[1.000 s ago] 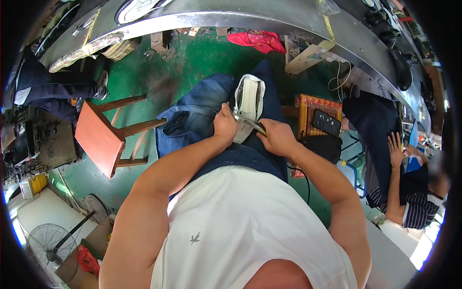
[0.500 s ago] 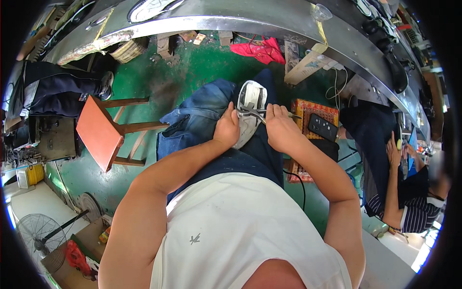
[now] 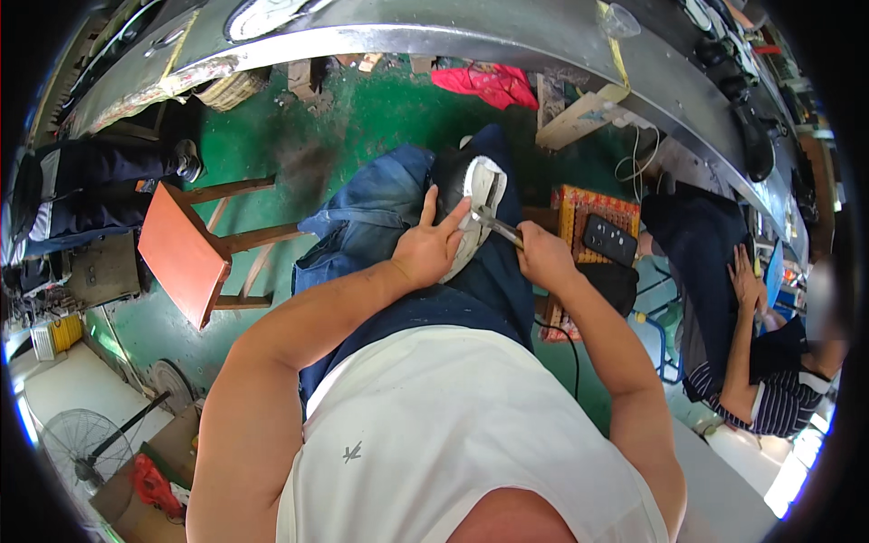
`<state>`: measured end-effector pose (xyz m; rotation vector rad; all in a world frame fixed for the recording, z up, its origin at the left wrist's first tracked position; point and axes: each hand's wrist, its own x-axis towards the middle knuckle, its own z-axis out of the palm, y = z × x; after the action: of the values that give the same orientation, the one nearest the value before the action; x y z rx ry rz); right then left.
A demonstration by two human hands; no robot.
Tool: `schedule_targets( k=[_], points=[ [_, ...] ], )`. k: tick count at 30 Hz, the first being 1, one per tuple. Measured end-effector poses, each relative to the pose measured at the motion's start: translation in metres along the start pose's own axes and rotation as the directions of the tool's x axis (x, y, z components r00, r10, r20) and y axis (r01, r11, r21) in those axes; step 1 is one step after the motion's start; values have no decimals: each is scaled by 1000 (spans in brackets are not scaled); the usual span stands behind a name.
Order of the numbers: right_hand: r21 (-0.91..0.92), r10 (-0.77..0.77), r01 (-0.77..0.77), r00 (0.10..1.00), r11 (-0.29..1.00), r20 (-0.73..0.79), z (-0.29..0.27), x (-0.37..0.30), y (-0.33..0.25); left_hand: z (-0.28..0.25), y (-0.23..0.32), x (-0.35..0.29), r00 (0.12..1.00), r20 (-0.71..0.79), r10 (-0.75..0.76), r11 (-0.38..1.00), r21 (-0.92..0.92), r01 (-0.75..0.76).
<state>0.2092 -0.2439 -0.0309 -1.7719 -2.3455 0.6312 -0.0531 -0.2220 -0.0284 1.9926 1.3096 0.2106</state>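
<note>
A shoe [image 3: 493, 181] lies sole side up across my thighs, with a pale rim around its bottom and a dark upper. My left hand [image 3: 430, 249] steadies it from the left, one finger stretched along the dark side and the thumb side resting by the pale edge. Wrapped in my right hand [image 3: 546, 258] is the handle of metal pincers [image 3: 498, 228]. Their head touches the shoe's bottom close to my left fingertips. Whether the jaws grip anything is too small to tell.
An orange-topped stool [image 3: 186, 258] stands at my left. To my right, a phone [image 3: 608, 240] rests on a beaded seat [image 3: 579, 204]. A metal workbench [image 3: 398, 45] curves across the front. A co-worker [image 3: 769, 389] sits at the right; a fan [image 3: 81, 448] stands lower left.
The pincers have turned, and my right hand has moved down and right along the handle. My left hand has shifted its fingers onto the shoe's edge. The shoe has tilted, showing its dark side.
</note>
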Motion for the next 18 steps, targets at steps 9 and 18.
schedule_targets(
  k=[9,18],
  points=[
    [562,121,-174,984,808,131,-60,51,-32,-2,-19,21,999,30,44,995,-92,-41],
    [146,129,-180,943,973,306,-31,55,-32,-14,-21,17,985,138,101,993,-80,-91]
  ],
)
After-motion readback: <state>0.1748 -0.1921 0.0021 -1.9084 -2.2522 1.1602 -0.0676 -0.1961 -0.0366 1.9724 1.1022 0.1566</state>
